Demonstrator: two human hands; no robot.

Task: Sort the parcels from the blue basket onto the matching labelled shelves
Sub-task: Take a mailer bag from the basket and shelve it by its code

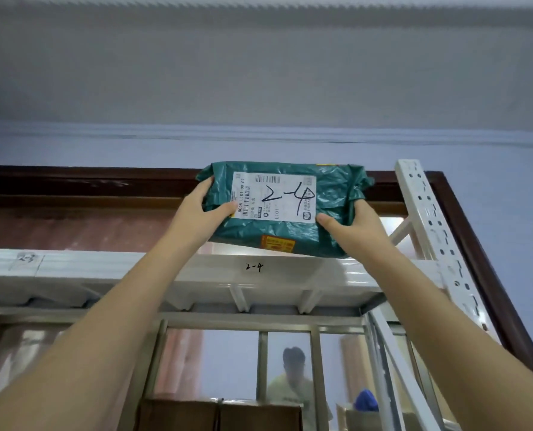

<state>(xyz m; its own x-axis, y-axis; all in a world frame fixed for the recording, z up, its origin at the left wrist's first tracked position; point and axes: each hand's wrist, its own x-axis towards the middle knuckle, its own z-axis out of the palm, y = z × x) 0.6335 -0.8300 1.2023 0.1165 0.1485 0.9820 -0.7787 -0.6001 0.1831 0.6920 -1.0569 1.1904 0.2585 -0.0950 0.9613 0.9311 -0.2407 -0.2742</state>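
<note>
A green plastic parcel (327, 194) with a white label marked "2-4" is raised just above the top white shelf (290, 275), whose front edge carries the handwritten mark "2-4". My left hand (201, 209) grips the parcel's left end, thumb on the label's lower left corner. At the right end my right hand (357, 225) grips it, thumb on the front and fingers tucked behind. The parcel's lower edge sits at the shelf's front lip; whether it rests on the shelf cannot be told. The blue basket is out of view.
A "2-3" mark (25, 259) sits on the shelf edge at the left. A white perforated upright (436, 231) stands at the right. Brown cardboard boxes (218, 415) lie on a lower level. Behind the rack is a window with a person (290, 384) beyond it.
</note>
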